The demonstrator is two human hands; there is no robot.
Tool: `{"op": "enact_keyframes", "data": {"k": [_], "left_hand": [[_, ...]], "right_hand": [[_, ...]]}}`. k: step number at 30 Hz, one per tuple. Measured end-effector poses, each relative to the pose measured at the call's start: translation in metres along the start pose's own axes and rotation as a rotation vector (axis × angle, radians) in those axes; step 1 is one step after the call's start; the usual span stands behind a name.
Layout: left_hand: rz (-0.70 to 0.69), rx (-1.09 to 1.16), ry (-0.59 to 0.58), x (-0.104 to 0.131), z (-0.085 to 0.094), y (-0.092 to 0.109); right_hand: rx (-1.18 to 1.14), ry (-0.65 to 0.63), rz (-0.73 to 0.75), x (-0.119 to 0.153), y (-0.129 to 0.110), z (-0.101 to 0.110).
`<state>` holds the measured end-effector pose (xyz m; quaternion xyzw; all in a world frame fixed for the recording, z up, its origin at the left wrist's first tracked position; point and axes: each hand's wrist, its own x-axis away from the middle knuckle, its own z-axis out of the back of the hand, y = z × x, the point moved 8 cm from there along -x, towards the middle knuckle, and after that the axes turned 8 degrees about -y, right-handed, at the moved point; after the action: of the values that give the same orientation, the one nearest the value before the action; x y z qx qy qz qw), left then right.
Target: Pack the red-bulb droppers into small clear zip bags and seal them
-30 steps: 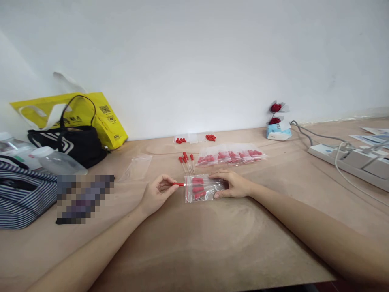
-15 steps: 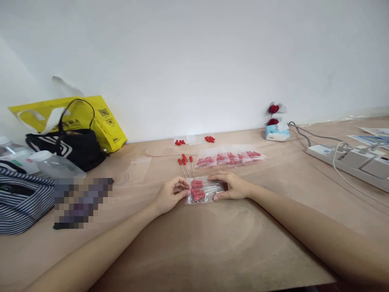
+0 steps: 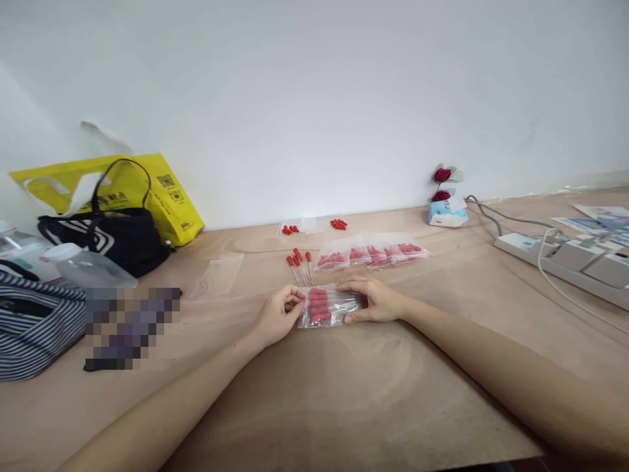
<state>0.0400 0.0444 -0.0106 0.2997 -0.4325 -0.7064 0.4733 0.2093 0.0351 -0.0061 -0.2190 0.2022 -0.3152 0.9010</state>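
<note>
Table, one, brown, wood-grained; pale wall behind. Landmark: clear bag, flat on the table, red-bulbed droppers within. Beyond it: loose droppers and filled bags. Far right of it: power strip. Left hand: fingers curled, thumb and fingertips pinching its left edge. Right hand: half open, fingers and thumb spread across its right end, touching.
</note>
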Motion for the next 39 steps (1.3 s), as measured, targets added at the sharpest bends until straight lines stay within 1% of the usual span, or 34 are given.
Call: {"op": "enact_keyframes", "data": {"k": [4,7,11,13,16,18,19,20,21,22,25,28,30,33,35,37,38,39], "left_hand": [[0.049,0.047,0.039,-0.001,0.003,-0.001],[0.041,0.027,0.069,0.0,-0.001,0.002],[0.04,0.023,0.043,0.001,-0.004,0.006],[0.058,0.019,-0.034,0.002,-0.002,0.009],[0.138,-0.03,-0.258,0.005,0.007,0.012],[0.185,-0.11,-0.408,0.009,0.019,0.011],[0.195,-0.159,-0.454,0.009,0.028,0.01],[0.201,-0.206,-0.471,0.008,0.038,0.008],[0.195,-0.253,-0.444,0.004,0.05,0.005],[0.174,-0.304,-0.392,-0.003,0.064,0.002],[0.059,-0.443,-0.178,-0.028,0.101,-0.008],[0.015,-0.593,0.029,-0.054,0.129,-0.021],[0.014,-0.658,0.105,-0.068,0.14,-0.027],[0.016,-0.677,0.139,-0.082,0.146,-0.032],[0.007,-0.707,0.143,-0.086,0.147,-0.03],[0.002,-0.792,0.169,-0.086,0.151,-0.027],[0.024,-0.844,0.202,-0.085,0.156,-0.027],[0.08,-0.885,0.252,-0.083,0.164,-0.029]], "right_hand": [[0.004,0.003,-0.005,0.0,0.0,0.0],[0.013,0.001,0.007,0.0,-0.002,0.0],[0.041,-0.007,0.039,0.0,-0.007,-0.001],[0.05,-0.015,0.058,0.001,-0.01,-0.002],[0.058,-0.025,0.071,0.001,-0.012,-0.002],[0.073,-0.035,0.063,0.002,-0.012,-0.002],[0.083,-0.042,0.055,0.002,-0.012,-0.003],[0.093,-0.05,0.048,0.002,-0.012,-0.003],[0.101,-0.056,0.04,0.002,-0.012,-0.003],[0.107,-0.061,0.035,0.002,-0.012,-0.004],[0.122,-0.066,0.022,0.002,-0.013,-0.004],[0.135,-0.073,0.014,0.002,-0.013,-0.004],[0.139,-0.078,0.014,0.002,-0.013,-0.004],[0.143,-0.087,0.007,0.001,-0.013,-0.004],[0.144,-0.089,-0.002,0.001,-0.013,-0.004],[0.143,-0.087,-0.007,0.001,-0.013,-0.004],[0.142,-0.086,-0.008,0.001,-0.013,-0.004],[0.141,-0.086,-0.01,0.001,-0.014,-0.003]]}}
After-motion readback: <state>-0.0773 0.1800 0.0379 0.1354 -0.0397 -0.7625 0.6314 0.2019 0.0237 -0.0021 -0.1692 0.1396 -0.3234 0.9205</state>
